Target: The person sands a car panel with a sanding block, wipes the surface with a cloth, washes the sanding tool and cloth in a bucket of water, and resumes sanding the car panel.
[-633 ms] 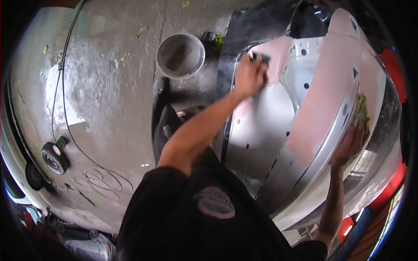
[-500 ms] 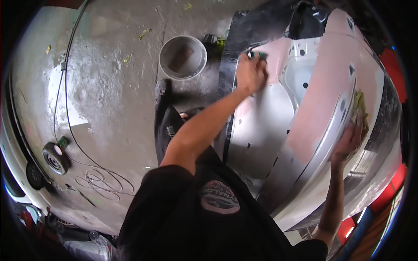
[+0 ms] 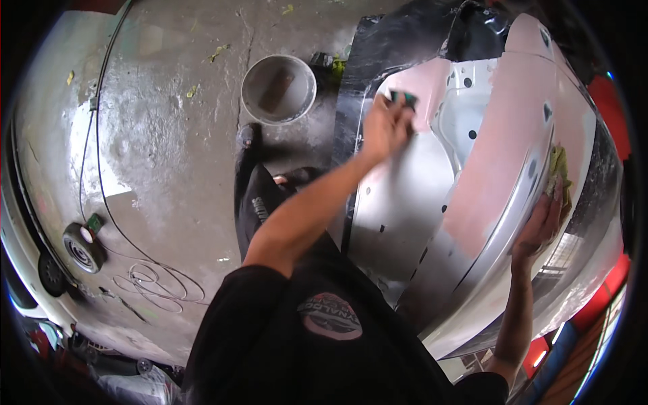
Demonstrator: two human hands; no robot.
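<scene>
My left hand is closed on a small dark green-and-black pad, slightly blurred, over the pink patch of a car's body panel. The panel is bare silver-white below that patch, with several small dark holes. To the right, my right hand lies along the outer curve of the bodywork. Its fingers are on a yellow-green cloth, partly hidden beneath them. Between my hands runs a curved pillar with a broad pink coat and grey edges.
A round grey bucket holding a brownish block stands on the wet concrete floor. A long black hose runs down the left to loose coils. Near it lie a small wheel and a white car. Black sheeting borders the panel.
My left hand and the pad have slid a little toward me over the pink patch. My right hand stays on the cloth. The view has shifted slightly.
</scene>
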